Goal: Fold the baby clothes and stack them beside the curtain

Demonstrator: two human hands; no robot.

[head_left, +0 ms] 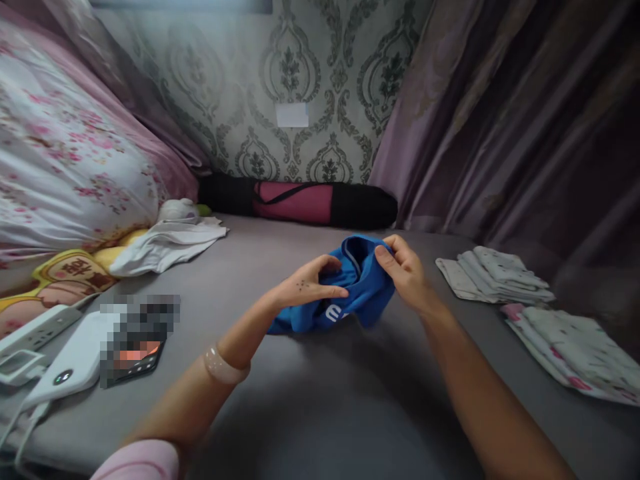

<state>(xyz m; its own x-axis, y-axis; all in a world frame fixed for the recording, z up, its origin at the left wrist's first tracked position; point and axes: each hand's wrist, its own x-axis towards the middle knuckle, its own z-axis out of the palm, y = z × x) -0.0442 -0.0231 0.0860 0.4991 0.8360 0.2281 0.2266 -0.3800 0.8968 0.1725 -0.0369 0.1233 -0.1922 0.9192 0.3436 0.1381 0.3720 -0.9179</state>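
1. Left forearm (187, 403) enters from 7 o'clock, slanting toward 2 o'clock.
2. Left hand (306, 283): small dark marks on its back, thumb toward 3 o'clock, parted from the curled fingers.
3. Right forearm (480, 380) rises from 5 o'clock.
4. Right hand (406, 272): fingers bent, thumb toward 10 o'clock, pinching.

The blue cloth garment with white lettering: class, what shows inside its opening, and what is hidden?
In the blue cloth garment, its rim pinched by the right hand, dark inner fabric and a thin grey band show. Folds cover anything deeper.
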